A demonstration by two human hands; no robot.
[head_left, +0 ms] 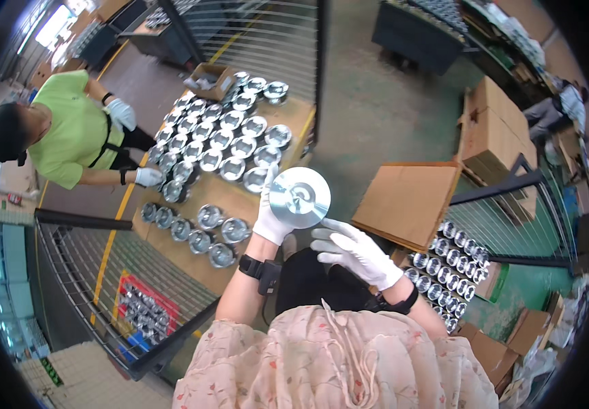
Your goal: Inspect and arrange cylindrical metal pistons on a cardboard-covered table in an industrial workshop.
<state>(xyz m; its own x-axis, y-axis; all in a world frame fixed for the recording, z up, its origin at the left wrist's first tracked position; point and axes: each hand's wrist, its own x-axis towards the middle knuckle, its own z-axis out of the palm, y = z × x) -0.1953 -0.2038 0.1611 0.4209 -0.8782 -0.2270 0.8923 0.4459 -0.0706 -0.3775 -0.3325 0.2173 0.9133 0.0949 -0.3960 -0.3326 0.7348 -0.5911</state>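
Note:
In my gloved left hand [272,217] is a shiny metal piston [300,196], its round, machined crown turned up toward me. The glove's fingers wrap the piston's left side, and some are hidden behind it. Just below the piston's right edge is my gloved right hand [359,252], fingers stretched out and apart, holding nothing. Whether its fingertips touch the rim I cannot tell. Left of my hands, many similar pistons [232,168] stand in rows on a brown board-topped table [243,194]. A smaller group of pistons [200,240] stands on its near part.
Across the table, a person in a green shirt [69,129] reaches a gloved hand [148,177] to the pistons. Cardboard sheets [409,204] lie at right beside more pistons [448,266]. Wire-mesh fences [138,293] flank the area. A small open carton [210,82] sits at the table's far end.

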